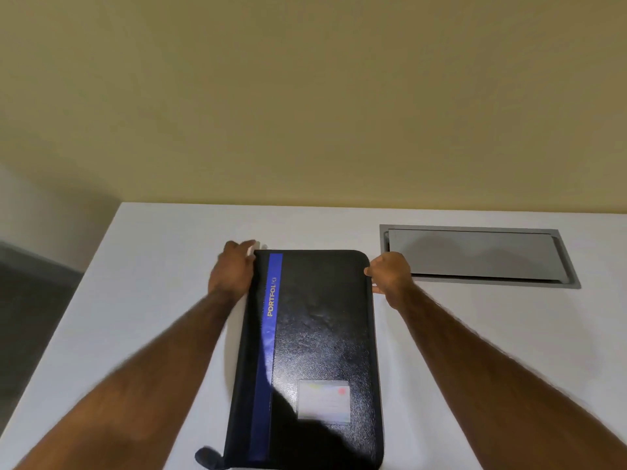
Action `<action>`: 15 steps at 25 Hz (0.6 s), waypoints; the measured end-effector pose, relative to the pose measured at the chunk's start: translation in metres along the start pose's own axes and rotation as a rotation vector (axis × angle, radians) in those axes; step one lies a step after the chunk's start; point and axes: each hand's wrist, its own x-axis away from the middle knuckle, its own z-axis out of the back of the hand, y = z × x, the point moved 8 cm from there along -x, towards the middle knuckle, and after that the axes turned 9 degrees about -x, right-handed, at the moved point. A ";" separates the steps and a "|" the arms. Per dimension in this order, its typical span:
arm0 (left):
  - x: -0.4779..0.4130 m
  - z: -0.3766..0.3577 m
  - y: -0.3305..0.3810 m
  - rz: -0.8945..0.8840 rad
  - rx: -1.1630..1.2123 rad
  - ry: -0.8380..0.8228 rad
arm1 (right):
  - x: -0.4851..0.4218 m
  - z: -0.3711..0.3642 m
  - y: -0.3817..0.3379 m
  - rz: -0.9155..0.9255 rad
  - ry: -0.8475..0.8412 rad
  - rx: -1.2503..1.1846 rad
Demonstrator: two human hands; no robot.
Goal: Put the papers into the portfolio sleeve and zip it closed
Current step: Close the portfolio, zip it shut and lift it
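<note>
Portfolio (322, 334) lies flat — left hand (232, 269), right hand (390, 274) hold its far end.

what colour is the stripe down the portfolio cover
The stripe is blue with yellow lettering, set against the black portfolio. The head view shows it.

- "PORTFOLIO" is printed in yellow capital letters on the blue vertical stripe (266, 354) along the left side of the black grained zip portfolio case (322, 334). The word runs lengthwise up the stripe, near its far end, and its last letters are blurred.
- The clear rectangular label pocket (324, 401) on the case's near front holds a pale card with a red spot. Its print is too blurred to read.
</note>
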 end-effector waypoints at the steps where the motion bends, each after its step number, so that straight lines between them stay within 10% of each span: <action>1: 0.014 -0.006 0.004 0.004 0.061 -0.011 | 0.009 0.001 0.003 -0.001 0.001 -0.009; 15: 0.221 -0.051 -0.050 0.367 0.455 -0.078 | 0.202 -0.020 0.095 -0.067 0.123 0.095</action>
